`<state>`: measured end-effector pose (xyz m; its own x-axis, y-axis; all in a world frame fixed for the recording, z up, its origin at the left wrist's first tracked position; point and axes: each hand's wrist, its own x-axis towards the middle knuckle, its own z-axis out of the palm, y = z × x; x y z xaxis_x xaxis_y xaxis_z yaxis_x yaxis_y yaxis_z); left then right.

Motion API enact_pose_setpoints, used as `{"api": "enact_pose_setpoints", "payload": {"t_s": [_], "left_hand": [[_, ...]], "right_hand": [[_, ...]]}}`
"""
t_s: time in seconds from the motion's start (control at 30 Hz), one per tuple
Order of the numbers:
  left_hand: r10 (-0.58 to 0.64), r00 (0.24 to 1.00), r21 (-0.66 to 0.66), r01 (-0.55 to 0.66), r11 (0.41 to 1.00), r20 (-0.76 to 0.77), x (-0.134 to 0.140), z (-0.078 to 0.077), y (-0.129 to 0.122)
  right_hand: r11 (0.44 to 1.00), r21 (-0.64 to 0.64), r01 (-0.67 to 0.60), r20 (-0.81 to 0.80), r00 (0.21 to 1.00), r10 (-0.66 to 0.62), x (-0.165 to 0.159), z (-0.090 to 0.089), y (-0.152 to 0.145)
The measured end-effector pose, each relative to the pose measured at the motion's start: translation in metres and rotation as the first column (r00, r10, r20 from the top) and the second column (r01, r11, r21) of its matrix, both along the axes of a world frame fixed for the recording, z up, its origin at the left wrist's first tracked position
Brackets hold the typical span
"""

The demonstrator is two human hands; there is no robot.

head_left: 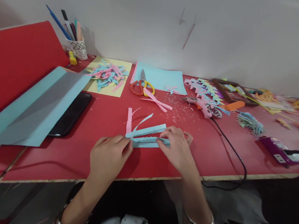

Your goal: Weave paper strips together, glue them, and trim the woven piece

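Note:
Between my hands, close to the table's front edge, is a blue paper strip [146, 140] with a lengthwise fold. My left hand [111, 154] pinches its left end between thumb and fingers. At the other end, my right hand [176, 147] has its thumb and fingers pressed on the same strip. Another blue strip [150, 130] lies just behind it, and a thin curled blue sliver [143, 120] rises near my left fingertips. A short pink strip [129, 120] lies beyond my left hand. Farther back, crossed pink strips [157, 101] rest beside scissors [142, 84] with red and yellow handles.
A pile of cut paper pieces [109, 75] lies on a yellow sheet at back left. Large blue sheets [44, 115] overlap a black phone [71, 116]. To the right are a pink glue gun [199, 105] with a trailing cord and a purple power strip [279, 150].

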<state>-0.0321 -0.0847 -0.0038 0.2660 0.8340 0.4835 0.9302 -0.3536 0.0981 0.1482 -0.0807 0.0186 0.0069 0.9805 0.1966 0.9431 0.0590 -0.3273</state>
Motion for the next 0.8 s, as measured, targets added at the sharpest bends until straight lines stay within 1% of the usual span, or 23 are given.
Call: {"api": "enact_pose_setpoints", "payload": {"t_s": [0.1,0.17,0.23,0.37,0.5,0.63,0.7,0.77,0.8], "left_hand": [[-0.006,1.000,0.009,0.006,1.000,0.001,0.000,0.000,0.000],[-0.001,1.000,0.015,0.001,1.000,0.004,0.000,0.000,0.000],[-0.004,1.000,0.010,0.004,1.000,0.010,0.001,-0.001,0.001],[-0.013,1.000,-0.030,0.014,0.999,0.025,0.000,-0.002,0.002],[0.005,0.999,-0.066,-0.002,0.998,0.048,-0.001,-0.003,0.004],[0.020,0.996,-0.108,-0.010,0.994,0.084,0.001,-0.001,0.004],[0.036,0.995,-0.118,-0.024,0.993,0.094,0.002,0.001,0.004],[0.052,0.994,-0.130,-0.039,0.991,0.098,0.002,0.003,0.004],[0.062,0.993,-0.138,-0.049,0.989,0.096,0.003,0.003,0.004]], "right_hand": [[0.999,-0.039,-0.029,-0.104,0.994,0.025,0.007,0.012,0.001],[0.996,-0.062,-0.071,-0.197,0.979,0.057,0.009,0.018,0.001],[0.992,-0.035,-0.124,-0.300,0.948,0.108,0.007,0.023,0.003],[0.972,0.063,-0.228,-0.491,0.840,0.229,-0.009,0.027,0.007],[0.944,0.104,-0.312,-0.642,0.704,0.303,-0.032,0.028,0.012],[0.934,0.084,-0.346,-0.684,0.662,0.307,-0.050,0.027,0.015],[0.925,0.063,-0.376,-0.736,0.608,0.297,-0.056,0.027,0.015],[0.911,0.065,-0.407,-0.786,0.543,0.298,-0.061,0.027,0.015],[0.903,0.067,-0.424,-0.796,0.523,0.305,-0.064,0.026,0.015]]}}
